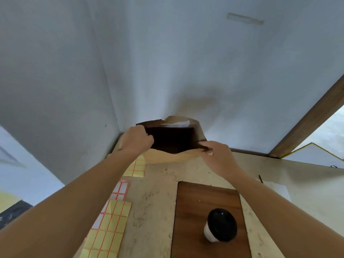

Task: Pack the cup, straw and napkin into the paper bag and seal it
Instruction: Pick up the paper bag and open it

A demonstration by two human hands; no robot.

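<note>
Head view showed the paper bag point(163, 157) standing at the far end of the bench point(156, 198), close to the corner of the pale walls point(167, 62), with its mouth pulled wide so that the dark inside faced the camera. Something white point(176, 124) showed at the far rim of the bag's mouth; what it was could not be told. The left hand point(136, 139) gripped the left edge of the mouth, its fingers curled over the rim. The right hand point(216, 152) pinched the right edge of the mouth between thumb and fingers. Both forearms reached forward from the lower corners of the picture.

Nearer the camera, the cup point(220, 227), white with a black lid, stood upright on a dark wooden board point(208, 198) that lay on the bench, well apart from the bag. A small dark thin object point(260, 179) lay on the bench to the right of the board, beside a white sheet point(277, 189); whether it was the straw could not be told.

Along the left side of the bench lay several sheets of labels point(111, 224), yellow and white with orange lines, one of them just beside the bag under the left forearm. At the right, a brown wooden beam point(307, 116) slanted up the wall, and a white panel with a yellow edge point(316, 155) leaned beyond the bench.
</note>
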